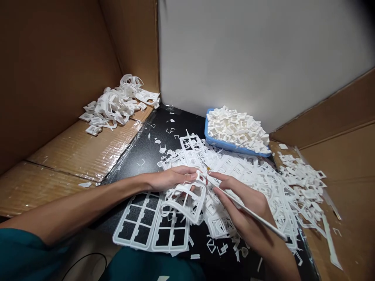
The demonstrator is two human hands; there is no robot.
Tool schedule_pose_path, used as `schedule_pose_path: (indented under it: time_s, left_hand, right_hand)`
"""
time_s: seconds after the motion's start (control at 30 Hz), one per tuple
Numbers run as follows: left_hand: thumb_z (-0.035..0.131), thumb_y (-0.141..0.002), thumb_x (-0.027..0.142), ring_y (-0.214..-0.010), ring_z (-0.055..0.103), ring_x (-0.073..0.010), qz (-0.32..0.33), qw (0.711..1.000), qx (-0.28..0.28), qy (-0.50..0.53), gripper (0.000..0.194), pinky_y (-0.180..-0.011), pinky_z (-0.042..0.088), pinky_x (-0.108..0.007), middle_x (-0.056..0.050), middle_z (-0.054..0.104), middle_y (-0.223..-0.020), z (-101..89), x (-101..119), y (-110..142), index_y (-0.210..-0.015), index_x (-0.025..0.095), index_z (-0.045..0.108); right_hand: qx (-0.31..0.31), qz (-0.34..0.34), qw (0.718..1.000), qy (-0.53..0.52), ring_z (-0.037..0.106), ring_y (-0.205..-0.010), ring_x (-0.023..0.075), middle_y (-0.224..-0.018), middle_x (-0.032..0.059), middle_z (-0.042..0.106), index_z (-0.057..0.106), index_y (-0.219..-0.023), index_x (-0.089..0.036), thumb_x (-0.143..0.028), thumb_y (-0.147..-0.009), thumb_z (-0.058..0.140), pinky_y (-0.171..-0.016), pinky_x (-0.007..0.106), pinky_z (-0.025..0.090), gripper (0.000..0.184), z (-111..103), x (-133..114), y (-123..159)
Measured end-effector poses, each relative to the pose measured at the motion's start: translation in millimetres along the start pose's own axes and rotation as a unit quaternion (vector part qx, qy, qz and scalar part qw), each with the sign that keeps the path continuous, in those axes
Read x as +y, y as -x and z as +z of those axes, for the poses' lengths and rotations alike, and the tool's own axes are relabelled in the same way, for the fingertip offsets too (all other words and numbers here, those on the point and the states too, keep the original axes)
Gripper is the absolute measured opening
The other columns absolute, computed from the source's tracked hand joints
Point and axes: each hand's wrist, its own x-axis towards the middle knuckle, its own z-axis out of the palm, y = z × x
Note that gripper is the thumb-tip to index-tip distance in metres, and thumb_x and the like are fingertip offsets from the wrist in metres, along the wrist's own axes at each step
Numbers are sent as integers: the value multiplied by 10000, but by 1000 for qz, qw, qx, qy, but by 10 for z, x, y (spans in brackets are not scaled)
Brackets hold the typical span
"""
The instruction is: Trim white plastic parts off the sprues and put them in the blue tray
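Note:
My left hand is closed on a small white plastic piece with a square opening, pinched near the fingertips. Just below the fingers hangs a bent white plastic frame; whether it is joined to the small piece, I cannot tell. My right hand grips a long, slim, pale tool, whose front end points at the small piece. The tool's tip is too small to make out. Under my left wrist lie flat white grid frames with rectangular openings.
A blue tray heaped with small white pieces stands at the back. White plastic scraps cover much of the black table. More white parts pile on cardboard at the left and right. Cardboard walls stand at both sides.

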Motion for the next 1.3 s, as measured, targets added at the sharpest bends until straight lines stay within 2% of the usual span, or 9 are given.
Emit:
schedule_pose_path:
  time_s: [0.17, 0.27, 0.63, 0.8, 0.97, 1.07, 1.13, 1.23, 1.3]
  left_hand:
    - [779, -966, 542, -719, 514, -126, 3, 1000, -5, -4, 443, -662, 353, -252, -11, 614, -852, 3, 5, -5, -1116, 131, 708]
    - [775, -971, 537, -726, 503, -127, 5, 1000, 0, -11, 429, -681, 369, -260, -7, 611, -850, -1, -4, -2, -1100, 134, 706]
    - [742, -993, 549, -753, 510, -128, 9, 1000, -19, -23, 435, -696, 381, -261, -12, 590, -882, -30, -23, -15, -1082, 131, 661]
    - [722, -1007, 550, -689, 449, -112, 12, 999, -19, -28, 420, -642, 342, -249, 14, 554, -823, -34, -27, -3, -1073, 141, 652]
    - [733, -987, 578, -749, 495, -132, 7, 999, -14, -40, 462, -680, 371, -257, -7, 574, -871, -43, -29, -12, -1085, 132, 667]
    - [727, -993, 574, -736, 492, -131, 5, 999, -9, -43, 450, -684, 374, -260, -5, 575, -861, -41, -24, -17, -1072, 135, 673]
    - [714, -1005, 565, -760, 515, -140, 9, 999, -11, -45, 427, -716, 402, -269, -14, 598, -883, -35, -24, -13, -1076, 145, 682]
    - [700, -1016, 564, -944, 592, -189, 39, 997, 1, -73, 407, -878, 463, -319, -51, 669, -1026, -31, -44, -1, -1117, 169, 705]
    - [693, -1018, 575, -1102, 595, -230, 60, 993, 18, -98, 416, -998, 459, -365, -71, 689, -1135, -40, -75, 2, -1155, 182, 716]
  right_hand:
    - [-55, 10, 998, 1, 747, -1260, 212, -1404, 43, 751, 690, -1366, -279, -278, -1114, 557, -1031, 283, 623, 285, -66, -34, -71]
    - [-81, 16, 997, -6, 729, -1294, 210, -1429, 30, 739, 650, -1454, -304, -292, -1128, 531, -1042, 283, 617, 348, -81, -49, -89]
    - [-105, 55, 992, -35, 712, -1322, 222, -1511, 9, 684, 628, -1464, -332, -303, -1149, 478, -1020, 285, 614, 350, -39, -54, -32]
    - [-113, 66, 990, -48, 713, -1317, 233, -1500, 22, 691, 629, -1456, -325, -324, -1149, 480, -990, 292, 624, 341, -52, -51, -34]
    - [-115, 60, 991, -41, 684, -1364, 253, -1502, 39, 688, 610, -1487, -312, -310, -1146, 470, -1075, 330, 605, 369, -43, -54, -37]
    - [-118, 36, 992, -17, 698, -1345, 257, -1489, 63, 694, 584, -1511, -292, -276, -1140, 473, -1092, 350, 608, 387, -38, -68, -50]
    - [-110, -2, 994, 17, 755, -1246, 246, -1433, 86, 725, 585, -1494, -269, -237, -1133, 478, -1033, 347, 643, 378, -22, -76, -58]
    - [-94, -67, 988, 98, 791, -1152, 245, -1359, 123, 752, 638, -1352, -223, -146, -1101, 499, -920, 355, 693, 298, 43, -93, -57]
    - [-86, -105, 976, 171, 769, -1208, 278, -1360, 161, 744, 658, -1232, -196, -92, -1075, 505, -900, 387, 706, 243, 114, -112, -51]
